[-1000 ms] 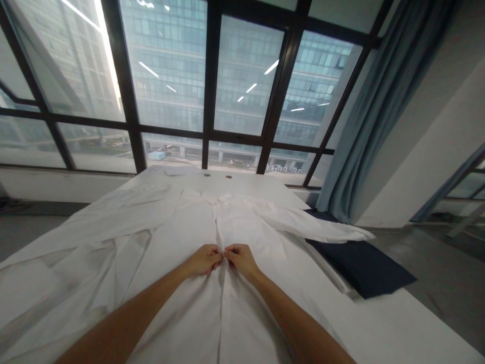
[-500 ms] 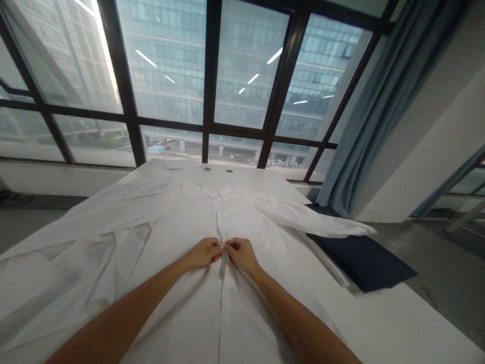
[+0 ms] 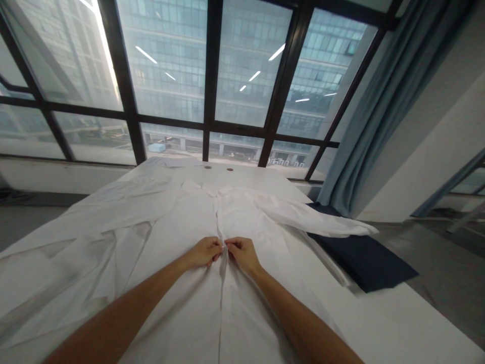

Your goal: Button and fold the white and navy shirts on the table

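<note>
A white shirt (image 3: 182, 222) lies spread front-up on a white table (image 3: 386, 323), collar toward the window and sleeves out to both sides. My left hand (image 3: 204, 252) pinches the left edge of the front placket about mid-chest. My right hand (image 3: 241, 253) pinches the right edge at the same spot, the fingertips of both hands almost touching over the seam. Both forearms reach in from the bottom of the view and rest over the lower shirt.
A dark navy cloth (image 3: 364, 258) lies at the table's right side, partly under the right sleeve (image 3: 326, 225). More white fabric (image 3: 56, 268) is rumpled at the left. Large windows (image 3: 212, 76) stand behind the table and a blue curtain (image 3: 375, 111) hangs at the right.
Both hands stay pinched at the placket in nearly the same place. The view has tilted slightly, so the table and shirt sit a little higher in frame.
</note>
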Demonstrator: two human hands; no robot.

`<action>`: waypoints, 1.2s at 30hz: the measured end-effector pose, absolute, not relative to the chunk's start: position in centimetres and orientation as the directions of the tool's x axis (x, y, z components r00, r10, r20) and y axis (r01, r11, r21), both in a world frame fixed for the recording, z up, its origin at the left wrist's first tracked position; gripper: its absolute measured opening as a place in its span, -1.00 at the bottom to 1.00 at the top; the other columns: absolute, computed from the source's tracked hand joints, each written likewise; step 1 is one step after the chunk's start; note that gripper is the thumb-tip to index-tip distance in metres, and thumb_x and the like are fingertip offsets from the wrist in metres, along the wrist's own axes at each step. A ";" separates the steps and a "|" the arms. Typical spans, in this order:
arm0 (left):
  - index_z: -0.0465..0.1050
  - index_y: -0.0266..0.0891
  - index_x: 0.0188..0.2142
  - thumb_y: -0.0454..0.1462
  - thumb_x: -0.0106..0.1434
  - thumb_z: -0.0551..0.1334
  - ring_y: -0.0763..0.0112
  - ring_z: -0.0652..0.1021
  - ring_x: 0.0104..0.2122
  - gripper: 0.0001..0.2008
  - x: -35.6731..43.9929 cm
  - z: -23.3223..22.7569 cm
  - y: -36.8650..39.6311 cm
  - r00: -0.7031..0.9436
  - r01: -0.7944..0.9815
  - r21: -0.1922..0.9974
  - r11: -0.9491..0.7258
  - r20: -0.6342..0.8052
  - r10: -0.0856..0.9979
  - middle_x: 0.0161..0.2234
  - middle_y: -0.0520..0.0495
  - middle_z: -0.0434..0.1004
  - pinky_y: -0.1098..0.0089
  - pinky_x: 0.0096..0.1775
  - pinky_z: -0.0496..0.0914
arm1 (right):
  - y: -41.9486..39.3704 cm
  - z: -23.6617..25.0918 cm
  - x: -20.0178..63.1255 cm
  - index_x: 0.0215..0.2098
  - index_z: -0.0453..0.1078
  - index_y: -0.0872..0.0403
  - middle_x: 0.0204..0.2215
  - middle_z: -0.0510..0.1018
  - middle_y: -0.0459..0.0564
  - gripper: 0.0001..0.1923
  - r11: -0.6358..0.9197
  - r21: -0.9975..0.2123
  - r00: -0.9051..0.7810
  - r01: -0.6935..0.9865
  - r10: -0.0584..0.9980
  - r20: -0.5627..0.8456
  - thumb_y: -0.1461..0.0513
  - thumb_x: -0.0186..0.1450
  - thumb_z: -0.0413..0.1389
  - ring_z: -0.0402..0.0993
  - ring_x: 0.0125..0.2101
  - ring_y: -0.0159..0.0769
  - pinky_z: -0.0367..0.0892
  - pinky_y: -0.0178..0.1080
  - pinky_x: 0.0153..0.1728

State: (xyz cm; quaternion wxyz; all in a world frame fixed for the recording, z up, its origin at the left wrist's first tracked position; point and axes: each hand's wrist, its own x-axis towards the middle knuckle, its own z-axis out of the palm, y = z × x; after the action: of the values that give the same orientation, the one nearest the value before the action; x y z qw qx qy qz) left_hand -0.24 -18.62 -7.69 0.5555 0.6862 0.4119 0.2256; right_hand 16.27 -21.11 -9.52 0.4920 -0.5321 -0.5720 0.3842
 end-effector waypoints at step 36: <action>0.54 -0.11 -0.40 -0.20 0.10 0.21 0.25 0.56 -0.30 -0.87 -0.3 -4.9 -15.6 0.408 0.883 0.279 -0.377 -0.064 0.911 -0.33 -0.03 0.60 0.38 -0.30 0.34 | -19.0 -5.1 16.6 -0.39 0.47 0.12 -0.59 0.56 -0.06 -0.85 0.115 -0.648 -0.138 0.753 0.990 0.015 0.35 0.05 0.13 0.48 -0.57 -0.36 0.29 -0.37 -0.47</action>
State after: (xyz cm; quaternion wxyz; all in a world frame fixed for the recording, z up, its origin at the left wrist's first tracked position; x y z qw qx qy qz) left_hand -0.32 -15.59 -4.93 0.1357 0.8281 0.5416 0.0502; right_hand 16.63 -18.97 -5.06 0.2318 -0.6142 -0.7096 0.2559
